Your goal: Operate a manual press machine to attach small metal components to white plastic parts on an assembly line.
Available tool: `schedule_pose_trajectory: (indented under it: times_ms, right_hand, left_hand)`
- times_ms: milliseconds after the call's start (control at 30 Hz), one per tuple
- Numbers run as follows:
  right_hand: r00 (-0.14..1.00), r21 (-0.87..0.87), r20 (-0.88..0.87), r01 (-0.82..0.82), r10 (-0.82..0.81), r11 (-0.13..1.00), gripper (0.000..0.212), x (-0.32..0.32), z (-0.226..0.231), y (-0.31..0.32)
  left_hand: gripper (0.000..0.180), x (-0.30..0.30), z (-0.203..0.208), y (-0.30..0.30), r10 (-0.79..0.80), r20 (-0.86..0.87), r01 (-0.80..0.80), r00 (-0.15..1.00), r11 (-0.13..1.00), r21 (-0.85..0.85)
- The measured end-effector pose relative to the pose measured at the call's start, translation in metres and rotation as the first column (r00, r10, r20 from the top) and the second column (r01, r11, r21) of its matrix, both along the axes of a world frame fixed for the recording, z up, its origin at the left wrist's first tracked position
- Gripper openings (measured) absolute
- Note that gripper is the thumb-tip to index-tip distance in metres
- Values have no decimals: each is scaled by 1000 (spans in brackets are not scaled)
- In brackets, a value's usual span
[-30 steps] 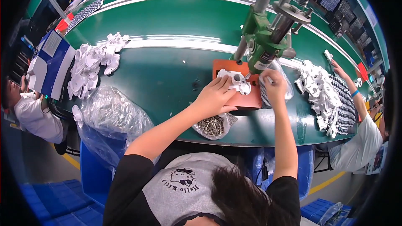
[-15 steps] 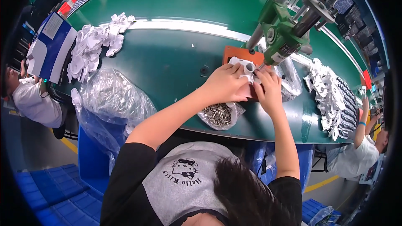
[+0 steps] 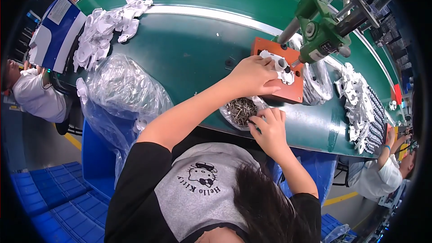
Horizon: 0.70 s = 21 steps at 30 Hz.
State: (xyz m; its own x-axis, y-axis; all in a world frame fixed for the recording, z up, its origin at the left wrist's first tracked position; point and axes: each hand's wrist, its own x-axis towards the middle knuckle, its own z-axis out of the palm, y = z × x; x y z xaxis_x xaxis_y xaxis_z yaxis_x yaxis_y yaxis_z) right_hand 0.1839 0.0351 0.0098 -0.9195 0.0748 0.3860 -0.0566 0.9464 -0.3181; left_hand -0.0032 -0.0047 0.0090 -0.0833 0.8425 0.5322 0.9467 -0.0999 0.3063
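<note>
The left hand (image 3: 252, 77) has its fingers bent over the left end of a white plastic part (image 3: 287, 78), holding it on an orange block (image 3: 293, 93) beneath them. The right hand (image 3: 272, 132) has its fingers partly curled, tips at the right edge of a bag of metal pins (image 3: 240, 111); whether they pinch one cannot be told. Beyond the left fingers, rightward, stands a green press (image 3: 317, 40).

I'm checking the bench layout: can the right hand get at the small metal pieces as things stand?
Probably yes: the right hand is at the open plastic bag, fingers beside the small metal pieces; nothing visible covers them. The left hand is at the white part.
</note>
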Motion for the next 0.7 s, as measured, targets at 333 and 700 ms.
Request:
schedule_pose_trajectory:
  times_ms: [333,700]
  right_hand:
    - [999,49,-49,16,-14,999,17,-7,-6,-7]
    - [988,-330,-96,83,-121,940,12,-15,25,32]
  left_hand:
    - [32,0,-4,-1,22,-13,-22,1000,998,60]
    - [33,-1,-3,-2,32,-41,-29,999,997,73]
